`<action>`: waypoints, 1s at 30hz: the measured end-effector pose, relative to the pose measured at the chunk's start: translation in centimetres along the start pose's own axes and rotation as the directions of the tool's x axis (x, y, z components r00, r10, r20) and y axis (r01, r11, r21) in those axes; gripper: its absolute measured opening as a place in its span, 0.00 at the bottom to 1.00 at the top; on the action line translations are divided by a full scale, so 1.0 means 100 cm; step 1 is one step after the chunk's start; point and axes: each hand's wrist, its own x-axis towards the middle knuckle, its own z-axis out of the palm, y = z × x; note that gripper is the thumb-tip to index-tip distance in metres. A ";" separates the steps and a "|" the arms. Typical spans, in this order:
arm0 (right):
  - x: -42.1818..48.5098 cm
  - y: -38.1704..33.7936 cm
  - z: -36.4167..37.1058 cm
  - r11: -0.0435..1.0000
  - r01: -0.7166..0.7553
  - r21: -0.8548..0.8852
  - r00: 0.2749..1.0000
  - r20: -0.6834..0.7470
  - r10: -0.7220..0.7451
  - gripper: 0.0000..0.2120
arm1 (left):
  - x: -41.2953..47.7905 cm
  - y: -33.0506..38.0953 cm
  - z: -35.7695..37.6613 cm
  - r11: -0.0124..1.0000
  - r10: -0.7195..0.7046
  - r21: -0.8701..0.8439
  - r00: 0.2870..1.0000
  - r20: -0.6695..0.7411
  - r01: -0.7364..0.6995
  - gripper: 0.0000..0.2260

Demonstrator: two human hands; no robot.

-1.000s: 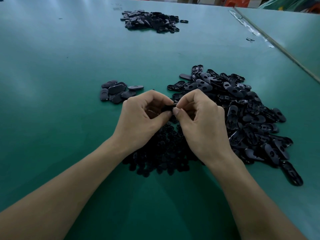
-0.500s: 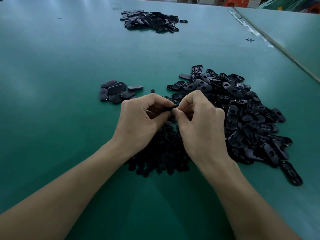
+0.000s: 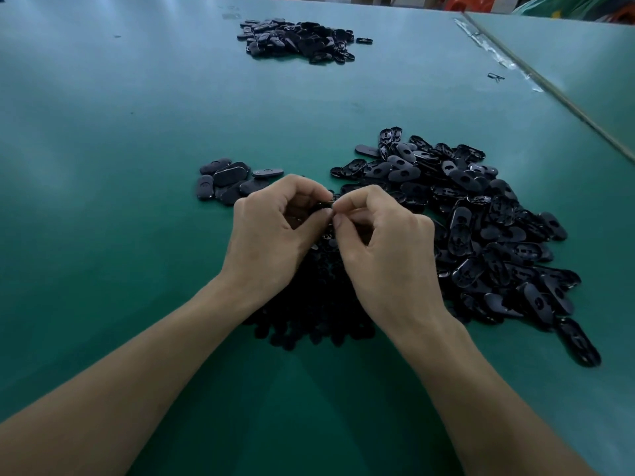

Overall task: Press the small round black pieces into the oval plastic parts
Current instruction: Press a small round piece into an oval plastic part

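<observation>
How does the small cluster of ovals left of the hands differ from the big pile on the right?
The small cluster holds a handful of ovals, lying mostly flat; the big pile holds many, heaped and tilted, several showing an open hole. Both are dark oval parts on the green table.

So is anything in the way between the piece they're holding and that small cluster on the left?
Nothing visible does. The left hand and right hand pinch the oval part; the small cluster lies past them, only table between.
</observation>
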 end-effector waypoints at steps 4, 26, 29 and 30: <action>0.004 0.005 -0.004 1.000 -0.013 -0.008 1.000 -0.025 0.013 0.06 | 0.002 0.001 -0.001 0.998 -0.009 -0.062 1.000 0.012 0.010 0.14; 0.016 0.019 -0.016 0.969 -0.110 0.220 0.989 0.121 0.085 0.05 | 0.004 0.001 -0.004 0.968 -0.076 -0.231 0.991 0.107 0.100 0.12; 0.015 0.019 -0.015 0.980 -0.096 0.176 0.991 0.113 0.077 0.04 | 0.005 0.001 -0.004 0.962 -0.095 -0.246 0.990 0.106 0.119 0.12; 0.014 0.018 -0.015 0.984 -0.084 0.160 0.993 0.099 0.069 0.04 | 0.005 0.001 -0.004 0.961 -0.100 -0.248 0.989 0.104 0.124 0.12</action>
